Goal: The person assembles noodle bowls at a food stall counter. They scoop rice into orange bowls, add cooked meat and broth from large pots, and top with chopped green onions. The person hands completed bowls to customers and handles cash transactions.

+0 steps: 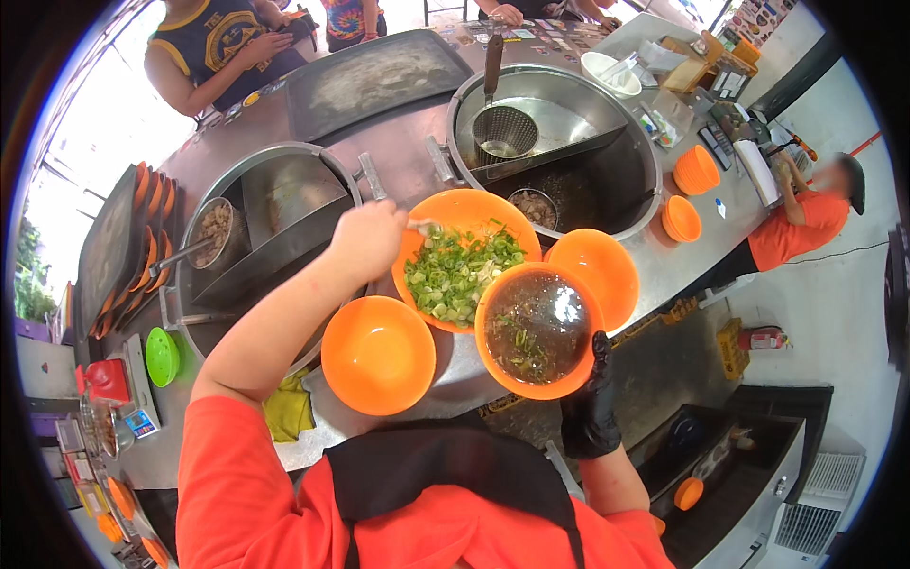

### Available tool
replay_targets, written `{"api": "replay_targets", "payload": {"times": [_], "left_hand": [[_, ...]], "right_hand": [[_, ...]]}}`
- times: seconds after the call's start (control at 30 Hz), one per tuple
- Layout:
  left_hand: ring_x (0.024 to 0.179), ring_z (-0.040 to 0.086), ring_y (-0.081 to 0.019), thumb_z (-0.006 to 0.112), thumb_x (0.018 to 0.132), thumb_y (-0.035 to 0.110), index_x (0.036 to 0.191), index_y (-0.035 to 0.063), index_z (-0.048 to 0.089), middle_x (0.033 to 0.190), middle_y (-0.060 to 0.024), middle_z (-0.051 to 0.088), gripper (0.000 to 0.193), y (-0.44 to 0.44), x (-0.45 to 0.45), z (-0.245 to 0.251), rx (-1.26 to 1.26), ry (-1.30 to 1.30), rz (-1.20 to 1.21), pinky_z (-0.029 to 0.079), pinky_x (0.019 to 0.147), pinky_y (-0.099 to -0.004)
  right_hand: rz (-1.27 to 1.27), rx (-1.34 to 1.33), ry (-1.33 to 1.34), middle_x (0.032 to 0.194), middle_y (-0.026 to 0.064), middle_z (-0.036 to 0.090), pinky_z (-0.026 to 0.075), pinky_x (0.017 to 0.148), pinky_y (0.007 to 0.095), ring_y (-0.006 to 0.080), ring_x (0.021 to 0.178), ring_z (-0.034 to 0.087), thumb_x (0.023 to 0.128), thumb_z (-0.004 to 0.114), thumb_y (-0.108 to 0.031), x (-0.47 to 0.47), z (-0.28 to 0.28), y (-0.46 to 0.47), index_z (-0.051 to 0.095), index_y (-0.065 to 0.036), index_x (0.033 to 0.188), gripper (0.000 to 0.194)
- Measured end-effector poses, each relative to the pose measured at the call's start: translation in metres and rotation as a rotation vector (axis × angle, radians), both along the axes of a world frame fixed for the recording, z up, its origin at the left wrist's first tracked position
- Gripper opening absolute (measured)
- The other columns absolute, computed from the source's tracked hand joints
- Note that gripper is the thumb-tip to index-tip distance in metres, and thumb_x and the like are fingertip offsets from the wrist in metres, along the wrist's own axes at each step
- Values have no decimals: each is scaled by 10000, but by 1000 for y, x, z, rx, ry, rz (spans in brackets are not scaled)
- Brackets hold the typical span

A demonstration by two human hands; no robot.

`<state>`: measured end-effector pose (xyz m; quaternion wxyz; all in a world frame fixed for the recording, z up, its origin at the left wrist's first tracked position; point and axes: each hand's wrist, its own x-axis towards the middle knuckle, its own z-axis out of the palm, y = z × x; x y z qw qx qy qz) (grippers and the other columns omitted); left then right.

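My bare left hand (371, 238) is closed around the handle of a spoon (425, 226), whose end reaches into a large orange bowl (462, 206) of chopped green onions (455, 274). My right hand (591, 409), in a black glove, holds an orange bowl of brown soup (537, 327) by its rim and side, at the near right edge of the large bowl. Bits of green onion float in the soup. An empty orange bowl (378, 355) stands at the near left, and another orange bowl (597, 274) is just behind the soup bowl on the right.
Two large divided metal pots (266, 235) (554, 153) stand beyond, with strainers of meat (213, 231) (533, 208). A perforated ladle (505, 131) rests in the right pot. Dark trays (377, 82), stacked orange bowls (697, 169) and a yellow-green cloth (290, 409) lie around. People stand across the counter; a co-worker (803, 220) is far right.
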<state>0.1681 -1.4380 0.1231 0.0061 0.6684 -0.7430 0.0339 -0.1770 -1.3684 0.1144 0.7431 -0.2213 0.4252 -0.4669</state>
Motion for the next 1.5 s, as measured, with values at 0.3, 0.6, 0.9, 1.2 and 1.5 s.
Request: {"api": "replay_targets", "payload": {"times": [0.3,0.6,0.9,1.2,1.5], "left_hand": [[829,679,-301,510,838,164,1058,91,726,856,-169,691,316,-25,-32,-37,377,649,289,526,777,-407],[762,641,-215,516,825,138,1061,30,717,829,-112,677,328,-6,-11,24,331,928,360,506,727,-340],[812,650,-274,601,814,87,1064,71,675,867,-92,634,262,48,-53,99,-142,486,-305,542,730,-383],[1072,606,-276,690,812,235,1211,75,619,1214,-118,605,435,42,-41,42,-123,146,-110,521,881,-378],[1301,466,-350,521,920,197,1257,-4,582,1363,-170,524,396,213,33,3,-673,440,331,257,1141,-525]], "right_hand": [[-17,-28,0,1441,88,462,322,1111,385,231,1331,431,999,467,-455,-8,-2,-4,376,-83,1458,597],[-3,-21,18,1443,77,460,319,1111,381,223,1327,431,994,475,-471,0,4,-6,383,-83,1452,607],[-11,-8,-14,1395,71,495,337,1104,361,202,1289,467,1022,464,-382,13,7,-8,416,-61,1417,511],[88,-36,26,1351,67,546,394,1069,350,194,1246,513,1007,512,-365,20,21,-33,456,-57,1384,491],[383,-54,75,1289,45,581,457,1023,347,157,1170,566,1025,460,-389,96,48,-121,493,-86,1335,435]]}}
